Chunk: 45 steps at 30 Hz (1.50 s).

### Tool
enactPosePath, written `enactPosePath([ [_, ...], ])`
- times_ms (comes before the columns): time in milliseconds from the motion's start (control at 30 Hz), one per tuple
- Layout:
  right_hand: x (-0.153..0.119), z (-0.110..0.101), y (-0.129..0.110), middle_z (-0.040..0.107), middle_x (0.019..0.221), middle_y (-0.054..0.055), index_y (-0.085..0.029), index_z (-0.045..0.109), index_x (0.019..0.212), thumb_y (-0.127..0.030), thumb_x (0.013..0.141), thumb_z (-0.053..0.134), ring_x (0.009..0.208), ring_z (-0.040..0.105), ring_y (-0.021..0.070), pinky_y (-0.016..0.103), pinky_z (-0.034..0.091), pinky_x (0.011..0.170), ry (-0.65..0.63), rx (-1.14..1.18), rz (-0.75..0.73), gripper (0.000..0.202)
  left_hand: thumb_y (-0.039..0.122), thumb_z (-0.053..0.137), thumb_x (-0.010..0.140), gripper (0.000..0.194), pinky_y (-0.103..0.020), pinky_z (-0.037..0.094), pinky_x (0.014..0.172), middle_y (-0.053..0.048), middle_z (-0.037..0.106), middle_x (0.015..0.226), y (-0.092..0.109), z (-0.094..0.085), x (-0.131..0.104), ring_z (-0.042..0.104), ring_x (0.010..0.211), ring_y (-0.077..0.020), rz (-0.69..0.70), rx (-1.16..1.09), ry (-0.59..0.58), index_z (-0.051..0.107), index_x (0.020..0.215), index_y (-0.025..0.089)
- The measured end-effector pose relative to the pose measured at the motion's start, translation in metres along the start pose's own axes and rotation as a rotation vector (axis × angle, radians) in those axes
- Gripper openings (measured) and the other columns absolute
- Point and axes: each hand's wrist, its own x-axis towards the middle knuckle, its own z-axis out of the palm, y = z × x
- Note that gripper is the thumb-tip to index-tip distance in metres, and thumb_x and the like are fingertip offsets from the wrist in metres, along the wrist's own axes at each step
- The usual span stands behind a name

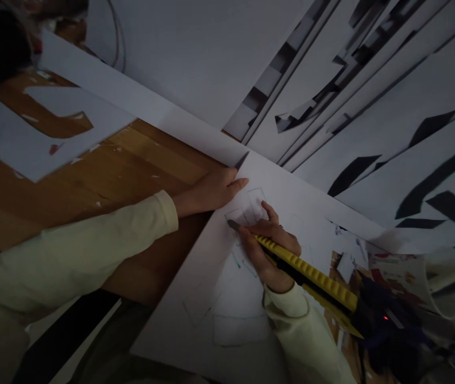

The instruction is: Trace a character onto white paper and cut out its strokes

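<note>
A white board (195,304) with faint pencil and green outlines lies slantwise before me. At its left edge, my left hand (219,191) grips the board, one digit stretched over the top face and the other fingers partly hidden. My right hand (269,248) is closed around a yellow-and-black utility knife (307,272), its forefinger near the blade and its little finger raised. The grey blade tip rests at the drawn outline near the board's upper part, a short way below my left hand. The knife's handle slopes down to the right, over my right forearm.
White panels with black shapes (439,170) stand along the far side. A cut-out white sheet (47,154) and scraps lie on the wooden table (139,160). Right of the board sit a dark object with a red light (387,318) and a printed tub (401,274).
</note>
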Motion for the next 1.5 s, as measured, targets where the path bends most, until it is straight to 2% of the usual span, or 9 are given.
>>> enactPosePath([
  [300,-0.008,-0.005,-0.001,0.065,0.066,-0.009,-0.021,0.067,0.084,-0.004,0.079,0.072,0.053,0.058,0.0077,0.057,0.045,0.115,-0.006,0.016,-0.004,0.018,0.042,0.044,0.095,0.034,-0.030,0.030,0.058,0.001,0.050,0.065,-0.008,0.006,0.003,0.048,0.062,-0.0151,0.023,-0.020,0.020,0.042,0.068,0.021],
  [633,-0.008,-0.012,-0.007,0.067,0.067,-0.008,-0.020,0.065,0.081,-0.004,0.078,0.073,0.053,0.059,0.0079,0.058,0.045,0.116,-0.042,-0.027,-0.027,0.019,0.038,0.045,0.097,0.036,-0.030,0.030,0.057,0.001,0.049,0.066,0.004,-0.002,-0.003,0.047,0.062,-0.0142,-0.013,0.014,-0.013,0.035,0.067,0.022],
  [833,-0.010,-0.017,-0.010,0.066,0.067,-0.008,-0.019,0.067,0.082,-0.001,0.077,0.073,0.054,0.058,0.0068,0.058,0.042,0.119,-0.104,-0.015,0.016,0.020,0.038,0.044,0.098,0.035,-0.030,0.030,0.057,0.001,0.049,0.066,0.002,-0.002,-0.004,0.047,0.063,-0.0141,-0.009,0.026,-0.020,0.036,0.068,0.022],
  [1267,-0.018,-0.023,-0.019,0.067,0.069,-0.006,-0.019,0.068,0.085,0.000,0.079,0.069,0.057,0.062,0.0093,0.060,0.041,0.119,-0.130,0.015,0.084,0.020,0.043,0.044,0.097,0.037,-0.033,0.029,0.058,0.001,0.049,0.064,-0.003,0.002,-0.001,0.047,0.061,-0.0166,0.011,-0.029,-0.012,0.037,0.067,0.023],
  [1500,-0.016,-0.028,-0.020,0.066,0.066,-0.007,-0.020,0.067,0.083,-0.004,0.079,0.071,0.053,0.060,0.0092,0.062,0.026,0.125,-0.178,-0.088,0.074,0.016,0.038,0.046,0.097,0.037,-0.032,0.027,0.058,0.001,0.046,0.062,0.001,0.001,-0.001,0.044,0.059,-0.0149,0.006,-0.031,-0.018,0.037,0.065,0.023],
])
